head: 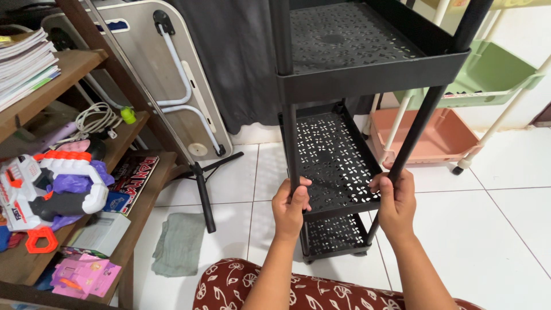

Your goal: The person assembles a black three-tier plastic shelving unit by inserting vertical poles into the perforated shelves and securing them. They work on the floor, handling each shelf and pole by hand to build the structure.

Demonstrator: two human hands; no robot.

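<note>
Black tiered cart (336,155) stands on the white tiled floor (505,229), straight ahead of the person's knees, with perforated metal trays stacked between upright black poles. Both forearms reach forward and slightly upward from the bottom of the view toward the cart's middle tray. The left hand (290,208) wraps the cart's front left pole (291,143) at the level of that tray, fingers (302,185) curled tight around the pole and the thumb pressed against it. The right hand (395,201) grips the cart's front right pole (416,129) at about the same height, fingers closed round it, knuckles turned toward the camera. The wrists are held nearly straight, the two hands level with each other on either side of the tray's front edge.

Behind the cart to its right stands a second cart with a pink tray (427,135) and a green tray (488,74) on white poles. To the cart's left, a folded table (166,74) leans against the wall beside a dark curtain (229,51), and a grey cloth (179,244) lies on the floor. Further left of the cart, a wooden shelf (115,149) carries a toy blaster (51,183), books (26,63) and a coiled white cable (94,120). Below the hands, a red floral-print garment (241,290) covers the person's lap.
</note>
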